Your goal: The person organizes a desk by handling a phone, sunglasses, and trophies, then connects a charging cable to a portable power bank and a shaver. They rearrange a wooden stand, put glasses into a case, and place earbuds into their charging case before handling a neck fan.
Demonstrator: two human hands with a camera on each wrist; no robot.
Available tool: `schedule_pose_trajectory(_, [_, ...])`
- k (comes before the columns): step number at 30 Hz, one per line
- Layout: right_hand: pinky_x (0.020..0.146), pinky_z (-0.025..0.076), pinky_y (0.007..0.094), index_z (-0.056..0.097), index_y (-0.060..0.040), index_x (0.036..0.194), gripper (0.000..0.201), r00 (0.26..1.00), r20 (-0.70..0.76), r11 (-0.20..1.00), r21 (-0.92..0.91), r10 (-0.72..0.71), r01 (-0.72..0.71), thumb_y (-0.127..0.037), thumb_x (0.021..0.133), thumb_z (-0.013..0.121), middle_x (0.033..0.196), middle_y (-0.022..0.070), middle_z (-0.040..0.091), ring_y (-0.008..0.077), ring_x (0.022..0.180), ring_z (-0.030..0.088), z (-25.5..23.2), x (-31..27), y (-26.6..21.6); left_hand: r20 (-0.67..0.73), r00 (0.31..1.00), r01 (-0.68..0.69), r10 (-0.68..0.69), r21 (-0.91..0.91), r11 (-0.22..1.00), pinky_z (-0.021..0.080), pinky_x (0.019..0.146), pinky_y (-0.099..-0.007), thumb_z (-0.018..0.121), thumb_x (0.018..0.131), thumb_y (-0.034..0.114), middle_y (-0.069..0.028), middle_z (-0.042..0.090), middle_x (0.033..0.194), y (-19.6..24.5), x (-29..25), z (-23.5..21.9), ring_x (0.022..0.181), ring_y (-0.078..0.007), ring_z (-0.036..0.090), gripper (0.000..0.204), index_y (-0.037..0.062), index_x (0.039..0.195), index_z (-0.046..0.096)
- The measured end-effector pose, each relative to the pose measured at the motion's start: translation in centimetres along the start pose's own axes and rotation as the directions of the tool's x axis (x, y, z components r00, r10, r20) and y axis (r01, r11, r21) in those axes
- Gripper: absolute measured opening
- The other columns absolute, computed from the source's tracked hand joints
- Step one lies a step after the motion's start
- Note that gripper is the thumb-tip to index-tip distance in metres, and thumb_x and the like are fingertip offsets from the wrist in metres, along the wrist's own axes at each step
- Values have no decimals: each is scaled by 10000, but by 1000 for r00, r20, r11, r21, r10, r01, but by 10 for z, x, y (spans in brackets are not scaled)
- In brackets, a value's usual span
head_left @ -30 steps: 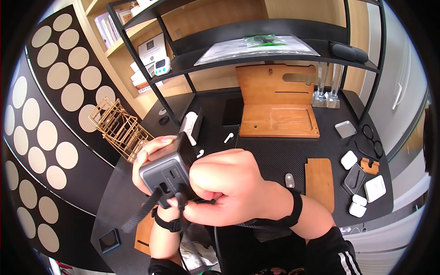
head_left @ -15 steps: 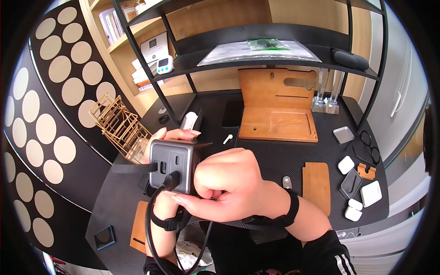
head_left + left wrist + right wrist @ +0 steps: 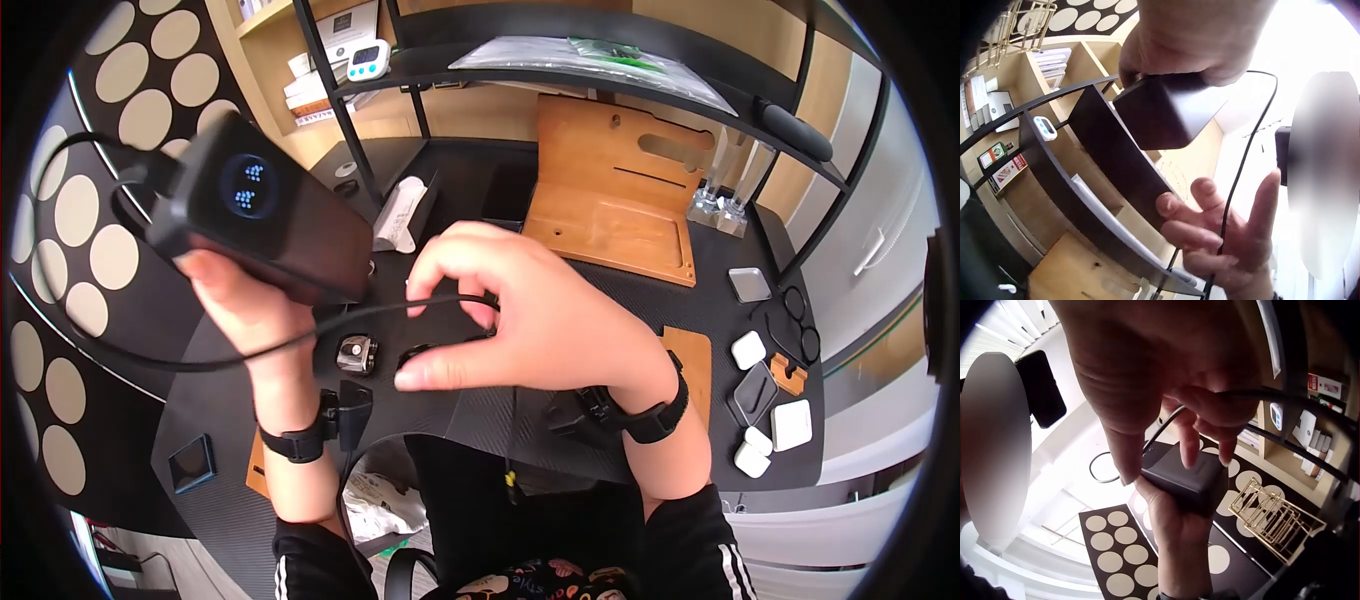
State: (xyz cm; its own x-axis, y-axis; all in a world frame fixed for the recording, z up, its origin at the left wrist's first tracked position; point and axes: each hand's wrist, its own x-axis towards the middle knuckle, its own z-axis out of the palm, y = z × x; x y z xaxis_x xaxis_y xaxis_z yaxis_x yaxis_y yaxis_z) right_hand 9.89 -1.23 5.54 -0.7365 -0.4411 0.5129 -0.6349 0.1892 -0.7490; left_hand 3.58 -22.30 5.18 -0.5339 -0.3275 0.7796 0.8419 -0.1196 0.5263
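Note:
A dark grey power bank point(image 3: 290, 225) is tilted up at the left of the head view, a lit display on its facing end. My left hand point(image 3: 240, 305) grips it from below, thumb along its near edge. A black cable point(image 3: 200, 365) is plugged in at its upper left, loops down and crosses to my right hand point(image 3: 545, 315). There the cable runs in among the curled fingers and hangs on below, while the thumb stands away from them. In the left wrist view the right hand point(image 3: 1229, 244) has the cable across its fingers.
A wooden stand point(image 3: 610, 235) sits at the back of the black desk, under a shelf frame point(image 3: 600, 75). On the right lie glasses point(image 3: 800, 330), small white cases point(image 3: 792, 425) and trays. A small clear-and-dark gadget point(image 3: 357, 353) lies beneath the hands; a dark blue phone point(image 3: 192, 463) is front left.
The left hand has raised the power bank leftward and turned it, so its display now faces the view instead of its ports. The right hand has moved off it, with the cable stretched between.

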Motion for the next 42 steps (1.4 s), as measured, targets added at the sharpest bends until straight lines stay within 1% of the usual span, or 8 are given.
schedule_pose_trajectory(3, [601,458,288,600,-19,855,238,969,233,996,-8,83,-83,-182,737,728,788,85,590,165,658,549,1,5,-5,17,982,181,-186,-338,924,437,971,-405,545,845,624,-118,537,1203,28,9,-6,1106,-239,532,786,40,1350,398])
schedule_pose_trajectory(10, [543,373,198,610,-32,870,82,944,278,979,55,175,-198,-46,805,659,717,-8,582,27,606,450,5,5,22,413,899,429,-148,-760,488,415,808,-305,571,868,237,-72,423,933,64,30,-25,864,-169,455,581,-67,1324,380])
schedule_pose_trajectory(11, [630,487,281,619,-3,826,88,953,234,979,28,192,-204,-56,766,655,745,87,651,161,679,622,2,6,21,450,884,453,-127,-760,466,412,764,-292,559,886,239,-57,435,901,62,33,-28,822,-146,460,535,-36,1321,414])
schedule_pose_trajectory(17, [595,430,184,605,-31,794,114,931,-291,975,102,220,-199,-88,886,640,702,-28,576,37,647,565,-9,12,37,551,834,413,31,-661,627,399,735,-301,530,908,350,-56,453,875,51,32,-29,781,-151,459,534,62,1345,426])
schedule_pose_trajectory(21, [503,388,180,600,-44,781,124,658,-753,937,212,-25,278,-91,888,641,677,-14,575,30,552,493,-27,11,33,575,817,431,50,-665,611,398,737,-298,541,903,340,-52,455,888,45,30,-28,786,-149,464,549,67,1363,418])
schedule_pose_trajectory(27, [456,253,194,577,-72,880,84,450,-893,898,210,15,386,-141,927,584,605,-47,432,28,486,316,-50,3,34,524,848,531,-83,-837,132,439,668,-260,542,886,181,-20,516,856,60,28,-24,760,-114,515,468,2,1311,468])
schedule_pose_trajectory(34, [415,245,170,598,-55,774,483,718,-691,945,285,85,162,-441,993,406,550,-16,514,13,445,384,-35,7,21,489,866,291,106,-664,689,426,778,-333,667,836,320,-70,478,938,69,37,-42,859,-175,512,681,51,1365,333])
schedule_pose_trajectory(42, [395,234,186,614,26,1040,915,965,-182,844,533,191,-66,-665,922,25,671,129,633,49,410,304,-17,9,20,440,875,-60,201,-313,948,464,787,-392,678,622,752,-152,530,1012,32,1,-2,860,-235,554,1089,33,1348,302])
